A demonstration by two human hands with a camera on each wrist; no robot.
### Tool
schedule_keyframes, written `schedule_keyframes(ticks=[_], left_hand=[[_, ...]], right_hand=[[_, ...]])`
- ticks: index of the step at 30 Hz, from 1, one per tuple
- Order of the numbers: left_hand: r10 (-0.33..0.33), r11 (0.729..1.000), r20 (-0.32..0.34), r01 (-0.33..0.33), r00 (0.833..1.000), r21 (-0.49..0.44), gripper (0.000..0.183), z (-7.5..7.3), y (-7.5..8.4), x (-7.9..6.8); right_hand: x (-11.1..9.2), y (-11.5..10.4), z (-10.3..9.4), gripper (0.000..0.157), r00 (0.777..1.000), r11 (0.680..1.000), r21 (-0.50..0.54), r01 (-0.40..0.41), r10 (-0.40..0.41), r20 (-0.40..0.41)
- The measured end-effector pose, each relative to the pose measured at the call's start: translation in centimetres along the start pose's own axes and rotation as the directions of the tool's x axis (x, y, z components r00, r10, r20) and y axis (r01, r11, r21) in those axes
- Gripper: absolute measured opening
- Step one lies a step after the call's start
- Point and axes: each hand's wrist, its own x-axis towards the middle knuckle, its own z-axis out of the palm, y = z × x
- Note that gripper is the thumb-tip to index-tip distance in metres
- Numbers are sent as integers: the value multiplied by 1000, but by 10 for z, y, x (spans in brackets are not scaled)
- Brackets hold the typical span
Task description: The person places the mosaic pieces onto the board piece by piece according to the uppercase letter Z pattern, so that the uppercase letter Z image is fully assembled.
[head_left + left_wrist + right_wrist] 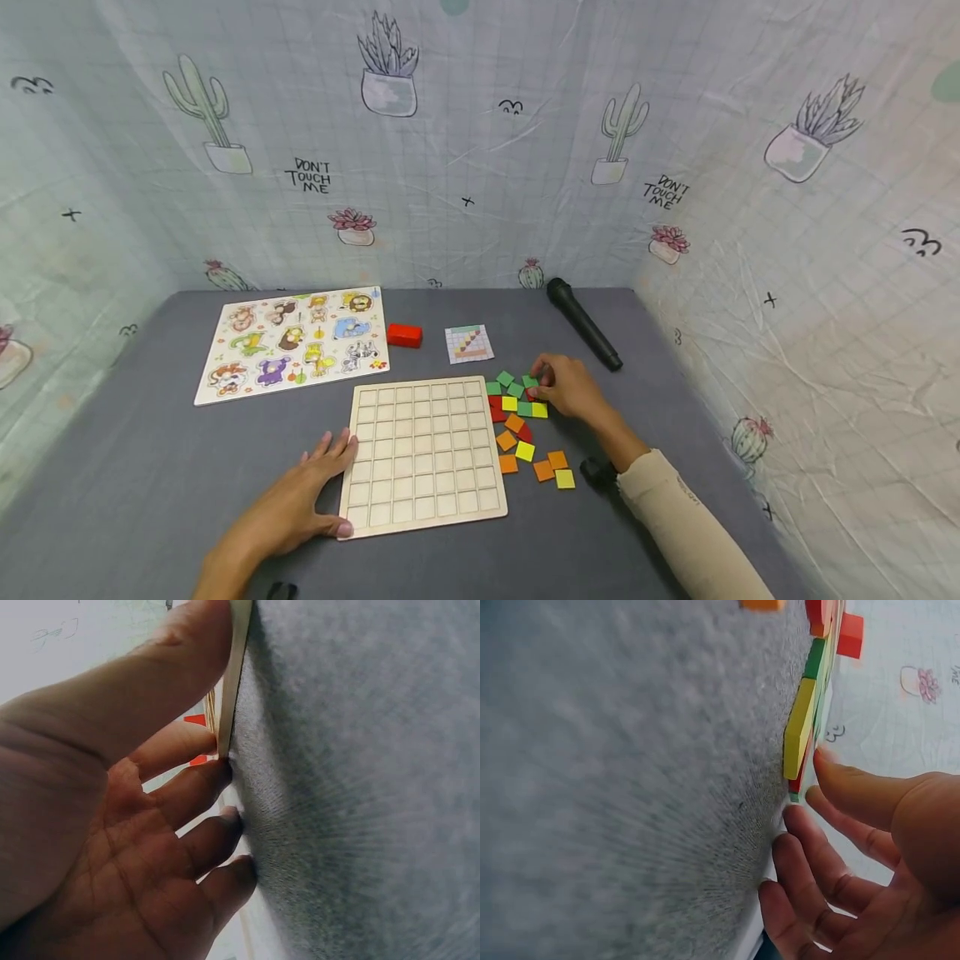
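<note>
Your left hand (306,493) lies spread along the near-left edge of the board (424,461), apparently steadying it; tiles (514,422) sit loosely beside its right edge, seemingly for easy reach, where your right hand (566,387) touches them, whether pinching one I cannot tell.

Wooden grid board (424,460): pale, square-celled, lying flat on the table (420,571); left hand (306,498) touching its left edge. Square tiles (526,451): green, red, yellow, orange; bunched beside the board's right edge, some overlapping; right hand (567,386) at the far ones.
</note>
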Motion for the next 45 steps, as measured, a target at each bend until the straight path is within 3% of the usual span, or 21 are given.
schedule_keyframes(ticks=[9,17,23,33,45], left_hand=[[-4,1000,4,4,1000,2,116,0,0,0],[-20,1000,-8,20,1000,18,116,1,1,1],[-38,998,-30,39,999,39,117,1,2,2],[-36,999,-37,38,999,38,119,-1,1,4],[-56,998,-25,57,998,34,119,-2,2,5]], right_hand=[[14,1,-1,16,999,1000,-1,-19,19,32],[14,-7,3,14,998,999,47,22,-19,-65],[16,-37,7,12,994,988,139,61,-47,-103],[34,-98,29,7,996,960,264,92,-91,-15],[59,-155,67,10,991,966,252,56,-84,100]])
